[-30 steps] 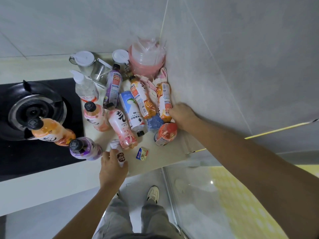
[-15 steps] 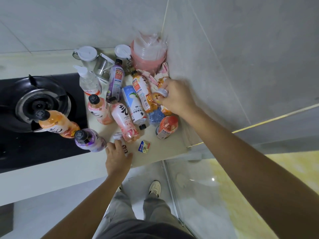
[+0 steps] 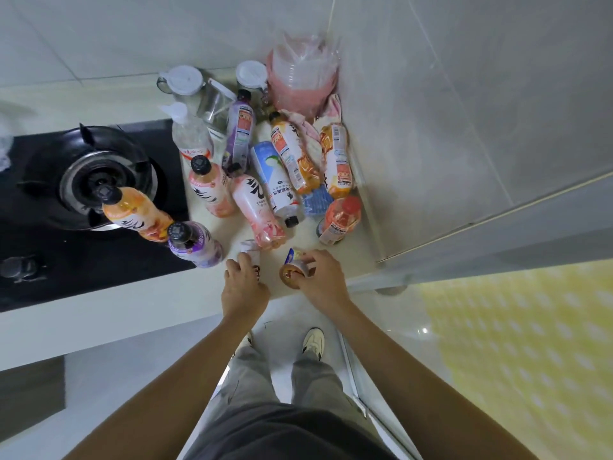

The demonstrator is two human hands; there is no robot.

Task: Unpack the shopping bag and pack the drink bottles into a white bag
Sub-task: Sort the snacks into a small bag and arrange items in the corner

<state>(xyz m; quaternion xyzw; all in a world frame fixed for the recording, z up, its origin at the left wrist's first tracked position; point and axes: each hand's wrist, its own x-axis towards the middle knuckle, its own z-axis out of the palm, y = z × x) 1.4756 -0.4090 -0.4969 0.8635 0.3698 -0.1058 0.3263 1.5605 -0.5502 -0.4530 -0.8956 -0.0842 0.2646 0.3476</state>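
Drink bottles: about a dozen plastic ones crowd the worktop (image 3: 335, 250) toward its back right corner, against the tiled wall; most lie flat, a few stand.
Lying group: orange-label bottle (image 3: 292, 157), second orange bottle (image 3: 336, 161), white-and-blue bottle (image 3: 277, 182), pink bottle (image 3: 257, 210), purple bottle (image 3: 240, 134), all touching or overlapping.
Standing group: peach bottle (image 3: 209, 184), purple-capped bottle (image 3: 194, 244) and orange bottle (image 3: 132, 210) near the hob (image 3: 96, 174), the last two on its black glass.
White bag: not seen in this view.
Pink bag: crumpled, translucent film (image 3: 303, 74) in the back corner.
Left hand (image 3: 243, 287): at the front edge, fingers curled round a small white packet (image 3: 250, 255).
Right hand (image 3: 320, 280): just beside it, fingers pinching a small round orange-and-blue pack (image 3: 293, 268).
Stage, judged: unpacking seems nearly over; small items being sorted.
Materials: smooth, round, glossy shrink labels, dark ribbed caps; hard slick worktop.
Risk one: lying bottles are cylinders on a slick top; a nudge could roll one off the front edge.
Risk two: the tall ones on the hob glass sit near both forearms and could topple if brushed.
Risk three: pulling one bottle from the overlapping pile may shift its neighbours.
Others: lidded glass jug (image 3: 185, 84) and clear pump bottle (image 3: 189, 131) at the back.
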